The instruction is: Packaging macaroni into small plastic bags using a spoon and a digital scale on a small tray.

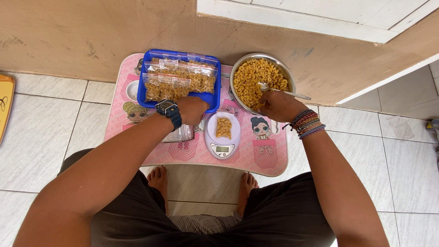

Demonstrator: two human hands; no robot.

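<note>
Macaroni is scooped from the steel bowl [242, 68], right of the digital scale [222, 135], with a spoon [281, 90] gripped by the right hand [280, 106]; the left hand [192, 110], closed on the blue tray [151, 57], steadies it; small scoops are advised

Pale tiled floor [55, 137], beige plastered wall [91, 32], white ledge [320, 13] above, small pink cartoon-printed table [274, 160], bright daylight

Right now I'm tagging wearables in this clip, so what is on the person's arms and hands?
Both arms are bare, with no sleeves showing. The left hand has a dark blue digital wristwatch with a rectangular face on its wrist. The right hand has a stack of thin beaded bracelets in mixed colours around its wrist. No rings or gloves are visible.
</note>
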